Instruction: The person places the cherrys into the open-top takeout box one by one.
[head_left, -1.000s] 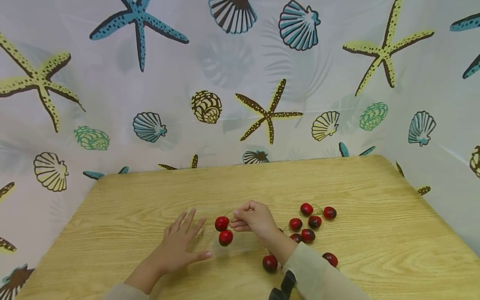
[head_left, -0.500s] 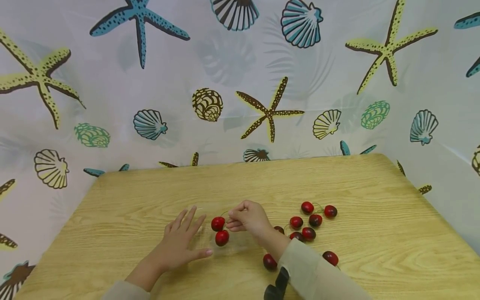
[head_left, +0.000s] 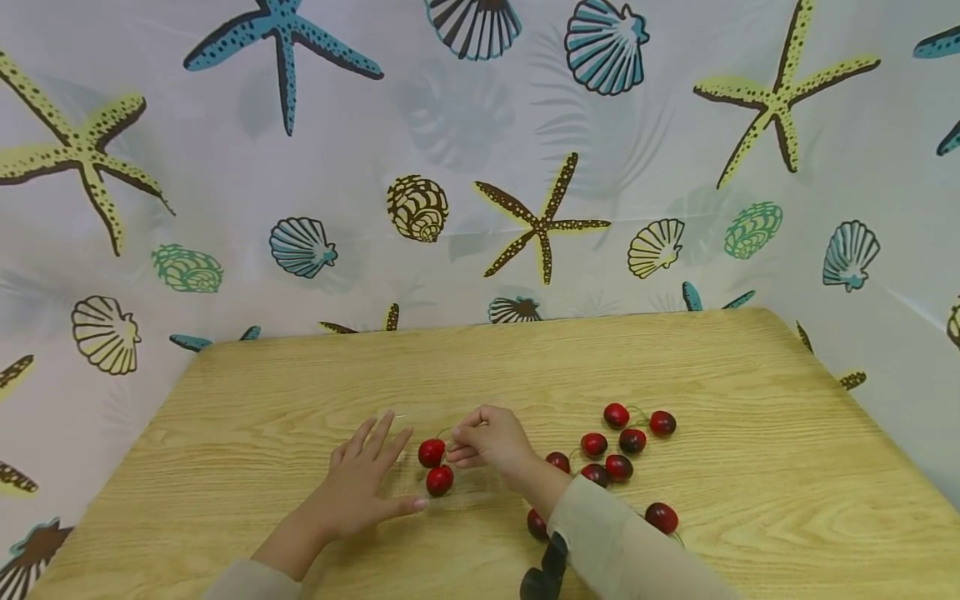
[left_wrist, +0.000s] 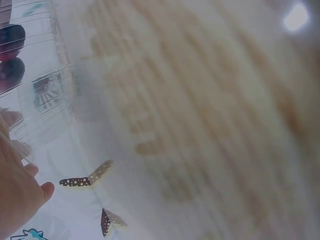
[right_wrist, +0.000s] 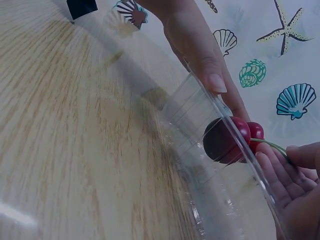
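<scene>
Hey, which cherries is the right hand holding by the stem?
The pair of cherries beside the left hand: the right hand pinches their green stem. The other cherries in view lie on the wood-grain table, farther right.

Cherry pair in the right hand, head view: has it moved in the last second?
Yes. Against the brown starfish printed on the backdrop, the cherry pair has shifted left and slightly down in the picture, toward the left hand.

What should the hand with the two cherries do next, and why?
Maybe the right hand should gently lower the two cherries a bit: it pinches a green stem, the cherries show through the clear box's wall, and the left hand is spread at the box, seemingly steadying it.
</scene>
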